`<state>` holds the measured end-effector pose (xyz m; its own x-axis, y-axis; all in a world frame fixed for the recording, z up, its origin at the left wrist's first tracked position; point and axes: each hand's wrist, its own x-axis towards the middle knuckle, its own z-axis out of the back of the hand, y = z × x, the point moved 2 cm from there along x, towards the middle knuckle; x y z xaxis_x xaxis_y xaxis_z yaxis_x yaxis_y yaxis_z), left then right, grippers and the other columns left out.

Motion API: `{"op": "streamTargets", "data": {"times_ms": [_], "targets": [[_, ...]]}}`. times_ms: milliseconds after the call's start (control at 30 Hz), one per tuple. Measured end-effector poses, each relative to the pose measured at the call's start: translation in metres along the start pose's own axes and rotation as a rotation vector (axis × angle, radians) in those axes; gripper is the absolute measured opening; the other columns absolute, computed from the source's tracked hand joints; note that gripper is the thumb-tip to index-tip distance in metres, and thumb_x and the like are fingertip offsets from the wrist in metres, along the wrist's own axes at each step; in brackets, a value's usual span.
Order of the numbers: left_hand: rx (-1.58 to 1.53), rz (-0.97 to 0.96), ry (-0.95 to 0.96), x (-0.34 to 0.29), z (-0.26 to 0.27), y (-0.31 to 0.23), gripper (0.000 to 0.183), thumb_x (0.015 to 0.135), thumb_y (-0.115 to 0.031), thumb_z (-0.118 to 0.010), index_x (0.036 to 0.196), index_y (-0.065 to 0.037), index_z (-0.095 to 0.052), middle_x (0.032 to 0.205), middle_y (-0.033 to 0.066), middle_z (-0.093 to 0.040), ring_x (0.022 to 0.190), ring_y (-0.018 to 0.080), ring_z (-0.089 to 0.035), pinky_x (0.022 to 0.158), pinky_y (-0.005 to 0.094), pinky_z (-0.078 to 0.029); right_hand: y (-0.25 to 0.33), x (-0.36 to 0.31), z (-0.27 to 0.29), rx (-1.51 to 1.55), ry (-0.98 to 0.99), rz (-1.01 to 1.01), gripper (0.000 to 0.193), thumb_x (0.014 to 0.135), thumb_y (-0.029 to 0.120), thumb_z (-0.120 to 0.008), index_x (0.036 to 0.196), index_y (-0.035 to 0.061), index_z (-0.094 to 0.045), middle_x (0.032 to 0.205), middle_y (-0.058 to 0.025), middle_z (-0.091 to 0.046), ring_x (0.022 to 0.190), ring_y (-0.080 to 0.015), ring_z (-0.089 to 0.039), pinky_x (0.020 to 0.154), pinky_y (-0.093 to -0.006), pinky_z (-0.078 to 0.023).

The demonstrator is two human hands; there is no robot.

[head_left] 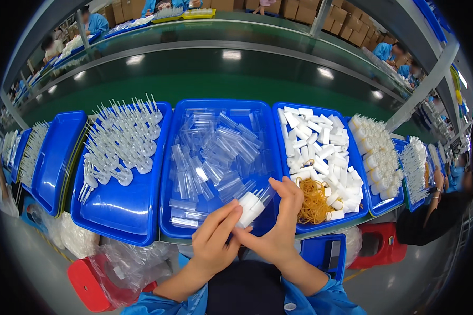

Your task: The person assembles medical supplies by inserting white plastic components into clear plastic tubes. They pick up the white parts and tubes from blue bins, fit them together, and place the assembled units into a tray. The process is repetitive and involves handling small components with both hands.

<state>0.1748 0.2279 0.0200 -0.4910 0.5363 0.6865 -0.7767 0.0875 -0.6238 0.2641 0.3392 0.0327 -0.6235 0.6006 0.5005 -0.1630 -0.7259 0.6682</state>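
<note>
My left hand (215,239) closes its fingers and thumb around a small bundle of white block-shaped parts (251,209) with thin pale stems pointing up and right. My right hand (279,223) curves around the other side, its thumb at the lower end and its index finger at clear sleeves (266,193) by the stem tips. How many parts are in the bundle is partly hidden by the fingers. Behind my hands is a blue tray (165,215) of loose clear plastic sleeves (215,142). Right of it, another blue tray (276,113) holds white blocks (320,139) and tangled tan rubber bands (314,202).
At left, a blue tray (115,220) carries white parts with upright stems (123,136). Stacked blue trays (58,163) stand farther left. A green conveyor belt (194,73) runs behind. Red stools (89,283) and plastic bags are below. Co-workers sit along the far line.
</note>
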Motion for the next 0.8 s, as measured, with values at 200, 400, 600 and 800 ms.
{"op": "streamTargets", "data": {"times_ms": [200,400,600,800], "targets": [[0.004,0.009,-0.041,0.001,0.003,0.001,0.052,0.065,-0.003,-0.085,0.113,0.004,-0.065,0.111,0.0217,-0.066,0.098,0.0311,-0.068,0.081,0.0343,-0.056,0.005,0.001,-0.004,-0.023,-0.047,-0.022,0.083,0.058,0.037,-0.087,0.124,0.0031,-0.05,0.113,-0.016,-0.043,0.112,-0.0313,-0.041,0.094,-0.0464,-0.027],[0.021,0.002,-0.062,0.002,0.004,0.002,0.052,0.066,-0.004,-0.086,0.114,0.005,-0.065,0.11,0.0215,-0.066,0.096,0.0312,-0.068,0.079,0.0344,-0.057,0.015,0.0,-0.005,-0.14,-0.121,0.092,0.068,0.057,0.028,-0.085,0.113,0.0029,-0.057,0.098,-0.0109,-0.05,0.096,-0.0279,-0.049,0.087,-0.0413,-0.034],[0.121,0.04,-0.065,0.008,0.029,0.012,0.049,0.07,-0.002,-0.082,0.115,0.005,-0.064,0.111,0.0218,-0.065,0.099,0.0304,-0.067,0.078,0.0334,-0.058,0.011,0.017,-0.007,0.102,-0.002,0.16,0.057,0.069,0.028,-0.081,0.115,0.0036,-0.058,0.107,-0.0129,-0.053,0.103,-0.0308,-0.05,0.091,-0.0424,-0.034],[-0.152,0.267,-0.167,0.009,0.052,0.026,0.041,0.079,0.006,-0.071,0.119,0.005,-0.06,0.124,0.0229,-0.055,0.107,0.0285,-0.063,0.08,0.0298,-0.061,-0.014,0.041,-0.008,-0.27,0.335,0.347,0.043,0.075,0.003,-0.068,0.117,0.001,-0.058,0.109,-0.0137,-0.057,0.103,-0.0324,-0.054,0.087,-0.0425,-0.043]]}}
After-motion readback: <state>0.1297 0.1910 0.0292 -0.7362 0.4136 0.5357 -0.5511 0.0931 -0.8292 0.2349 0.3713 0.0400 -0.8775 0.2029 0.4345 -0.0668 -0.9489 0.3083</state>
